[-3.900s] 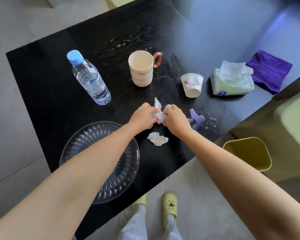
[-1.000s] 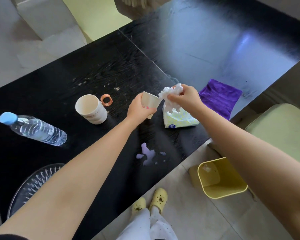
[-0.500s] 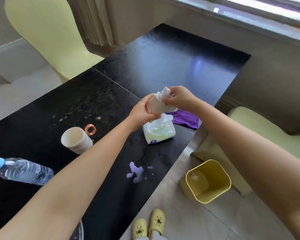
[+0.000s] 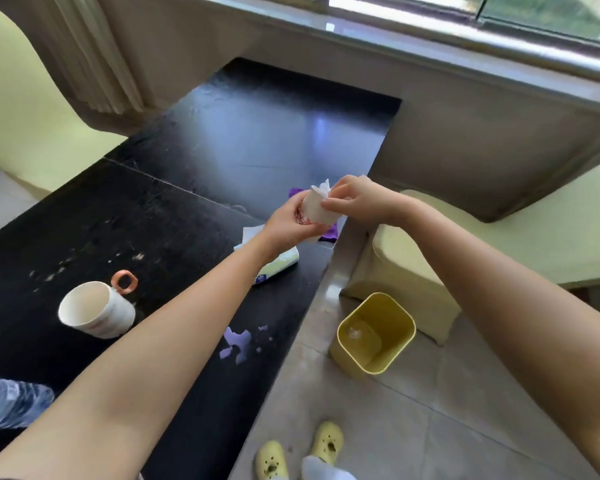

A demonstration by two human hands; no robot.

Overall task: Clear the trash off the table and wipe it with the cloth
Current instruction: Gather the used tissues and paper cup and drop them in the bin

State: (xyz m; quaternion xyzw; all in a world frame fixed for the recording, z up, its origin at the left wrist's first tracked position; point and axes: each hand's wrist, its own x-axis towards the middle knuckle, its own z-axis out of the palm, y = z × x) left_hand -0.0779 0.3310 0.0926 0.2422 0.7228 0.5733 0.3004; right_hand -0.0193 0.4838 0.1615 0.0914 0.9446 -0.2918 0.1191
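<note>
Under a window ledge, the black worktop [image 4: 250, 140] ran away from us with a pale purple spill [image 4: 237, 342] near its right edge, a cream mug [image 4: 96, 310] to the left and a water bottle [image 4: 13, 401] partly cut off at the frame's edge. Above the tissue pack [image 4: 278, 265], our left hand [image 4: 291, 225] had its grip closed round the paper cup [image 4: 317, 211] while our right hand [image 4: 355, 199] pinched crumpled tissue [image 4: 323, 188] at the cup's mouth. These hands and forearms hid most of the purple cloth [image 4: 328, 233] lying at the worktop's edge, and the yellow bin [image 4: 374, 332] stood on the floor just beside the worktop, below the hands.
</note>
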